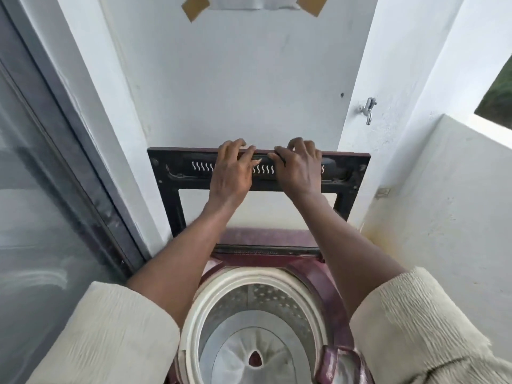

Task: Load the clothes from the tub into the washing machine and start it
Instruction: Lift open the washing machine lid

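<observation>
A maroon top-loading washing machine [313,275] stands below me with its lid [171,200] raised upright against the white wall. My left hand [232,170] and my right hand [299,167] both grip the lid's top edge, fingers curled over it. The steel drum [266,300] with its white rim lies open beneath my arms, and I see only its pale bottom plate inside. No tub and no clothes appear in this view.
A glass sliding door [41,203] with a dark frame runs along the left. A metal tap [368,108] sticks out of the white wall at right. A low white parapet wall [443,203] stands close to the machine's right side.
</observation>
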Tool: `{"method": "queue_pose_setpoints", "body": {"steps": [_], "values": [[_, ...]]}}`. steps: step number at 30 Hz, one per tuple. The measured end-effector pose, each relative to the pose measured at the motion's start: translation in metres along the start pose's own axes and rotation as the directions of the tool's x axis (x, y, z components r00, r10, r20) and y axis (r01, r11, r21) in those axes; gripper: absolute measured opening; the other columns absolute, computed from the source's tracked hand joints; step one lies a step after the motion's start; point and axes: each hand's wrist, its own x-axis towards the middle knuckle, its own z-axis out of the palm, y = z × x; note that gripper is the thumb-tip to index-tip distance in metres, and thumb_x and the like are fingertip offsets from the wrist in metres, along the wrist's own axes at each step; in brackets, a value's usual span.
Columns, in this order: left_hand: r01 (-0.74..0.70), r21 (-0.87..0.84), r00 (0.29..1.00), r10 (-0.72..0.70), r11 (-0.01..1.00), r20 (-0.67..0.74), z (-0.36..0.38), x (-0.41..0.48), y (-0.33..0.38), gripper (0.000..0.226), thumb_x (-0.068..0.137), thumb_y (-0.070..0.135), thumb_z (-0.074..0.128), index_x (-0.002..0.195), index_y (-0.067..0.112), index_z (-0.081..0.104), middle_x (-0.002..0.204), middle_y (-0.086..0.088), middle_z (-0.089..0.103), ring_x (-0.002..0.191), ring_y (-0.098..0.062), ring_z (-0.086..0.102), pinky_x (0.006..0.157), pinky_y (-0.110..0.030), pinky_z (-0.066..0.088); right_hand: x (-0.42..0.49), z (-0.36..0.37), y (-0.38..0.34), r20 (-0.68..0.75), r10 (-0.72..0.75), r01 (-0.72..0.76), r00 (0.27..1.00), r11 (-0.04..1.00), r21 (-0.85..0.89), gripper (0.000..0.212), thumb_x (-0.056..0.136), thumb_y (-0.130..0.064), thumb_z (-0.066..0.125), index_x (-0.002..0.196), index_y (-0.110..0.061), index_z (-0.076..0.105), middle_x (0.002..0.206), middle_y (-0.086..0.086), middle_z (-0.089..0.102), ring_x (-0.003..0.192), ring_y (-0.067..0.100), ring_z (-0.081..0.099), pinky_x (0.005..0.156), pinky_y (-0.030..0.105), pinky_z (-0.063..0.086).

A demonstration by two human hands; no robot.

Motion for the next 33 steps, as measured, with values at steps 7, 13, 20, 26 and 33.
{"method": "queue_pose_setpoints", "body": {"steps": [7, 13, 20, 26, 33], "values": [[-0.007, 0.008, 0.997, 0.006, 1.0, 0.08, 0.034, 0.034, -0.027, 0.039, 0.089, 0.023, 0.068, 0.12, 0.001, 0.066, 0.107, -0.016, 0.067, 0.105, -0.035, 0.057, 0.088, -0.042, 0.053, 0.034, 0.039, 0.023, 0.06, -0.115, 0.12, 0.991, 0.989, -0.082, 0.033, 0.093, -0.034, 0.052, 0.111, -0.008, 0.064, 0.104, 0.019, 0.057, 0.091, 0.039, 0.055, 0.084, 0.046, 0.044], [0.062, 0.022, 0.983, -0.065, 0.998, 0.172, 0.046, 0.047, -0.033, 0.034, 0.095, 0.027, 0.061, 0.122, 0.007, 0.066, 0.116, -0.01, 0.065, 0.106, -0.027, 0.058, 0.077, -0.039, 0.057, 0.04, 0.052, 0.028, 0.16, -0.096, 0.105, 0.983, 0.993, -0.051, 0.034, 0.094, -0.023, 0.052, 0.123, -0.006, 0.057, 0.113, 0.019, 0.056, 0.105, 0.038, 0.054, 0.089, 0.048, 0.047], [0.012, 0.168, 0.966, -0.056, 0.986, 0.254, 0.052, 0.034, -0.027, 0.056, 0.098, 0.04, 0.045, 0.141, 0.005, 0.042, 0.131, -0.015, 0.047, 0.123, -0.031, 0.045, 0.108, -0.041, 0.04, 0.031, 0.058, 0.021, 0.266, -0.038, 0.076, 0.963, 0.988, -0.132, 0.063, 0.088, -0.029, 0.048, 0.145, -0.009, 0.031, 0.144, 0.013, 0.039, 0.139, 0.032, 0.03, 0.113, 0.047, 0.027], [0.06, 0.185, 0.944, -0.116, 0.981, 0.31, 0.026, 0.028, -0.011, 0.069, 0.092, 0.047, 0.054, 0.146, 0.009, 0.036, 0.142, -0.013, 0.045, 0.135, -0.03, 0.039, 0.114, -0.042, 0.03, 0.023, 0.014, 0.01, 0.326, 0.056, -0.056, 0.944, 0.998, -0.009, 0.063, 0.09, -0.035, 0.051, 0.145, -0.011, 0.032, 0.148, 0.013, 0.035, 0.139, 0.031, 0.029, 0.117, 0.044, 0.024], [-0.018, 0.078, 0.897, -0.018, 0.997, 0.443, 0.022, -0.051, 0.051, 0.067, 0.09, 0.05, 0.051, 0.145, 0.012, 0.04, 0.143, -0.008, 0.05, 0.135, -0.027, 0.041, 0.113, -0.043, 0.031, -0.067, -0.026, 0.031, 0.344, 0.221, -0.252, 0.913, 0.967, 0.048, 0.057, 0.093, -0.031, 0.051, 0.144, -0.012, 0.035, 0.145, 0.01, 0.04, 0.134, 0.028, 0.038, 0.11, 0.04, 0.036]]}}
